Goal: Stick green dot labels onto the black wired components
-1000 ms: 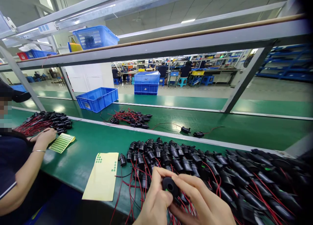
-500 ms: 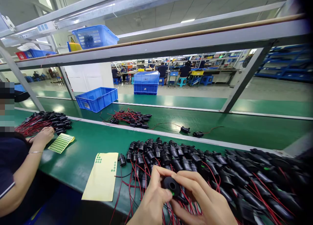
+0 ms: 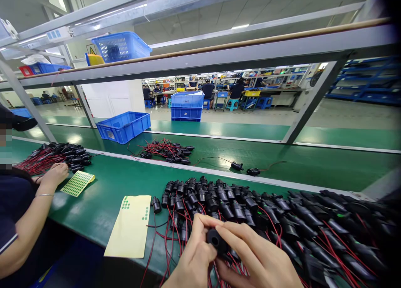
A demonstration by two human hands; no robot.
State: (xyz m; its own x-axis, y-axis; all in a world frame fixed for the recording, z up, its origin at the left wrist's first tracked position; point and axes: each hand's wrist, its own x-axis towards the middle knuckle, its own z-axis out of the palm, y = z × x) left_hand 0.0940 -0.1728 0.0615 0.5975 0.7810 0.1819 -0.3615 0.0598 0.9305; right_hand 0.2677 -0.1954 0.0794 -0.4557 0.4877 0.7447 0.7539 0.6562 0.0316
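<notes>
At the near edge of the green tabletop [image 3: 106, 188], the person's left hand [image 3: 191, 261] and right hand [image 3: 260, 258] meet over a small round black plastic part [image 3: 215, 239] with a hole in its face. The left hand's fingers [image 3: 200, 225] are clamped on the part's left side and top, thumb against its near rim, while the right hand's fingers [image 3: 241, 233] are closed on its right side, so both hands hold it just above a tangle of red and black wires [image 3: 171, 233]. Right behind and to the right of the hands, a broad pile of black cylindrical parts with red leads [image 3: 266, 213] spreads across the tabletop to the right edge of the view. Just left of that pile lies a pale yellow backing sheet with a few green dot stickers [image 3: 130, 225], and one single black part [image 3: 156, 204] stands between the sheet and the pile. Farther left, a co-worker's hand [image 3: 56, 173] with a thin bracelet on the wrist rests on the tabletop beside a smaller yellow sheet full of green dots [image 3: 77, 183], close to another heap of black parts and red wires [image 3: 53, 156]. On the far belt sit a third bundle of wired parts [image 3: 166, 150], two loose black parts [image 3: 246, 169] and an open blue plastic crate [image 3: 123, 126]. A blue mesh basket [image 3: 120, 46] stands on the overhead shelf at the far left.
</notes>
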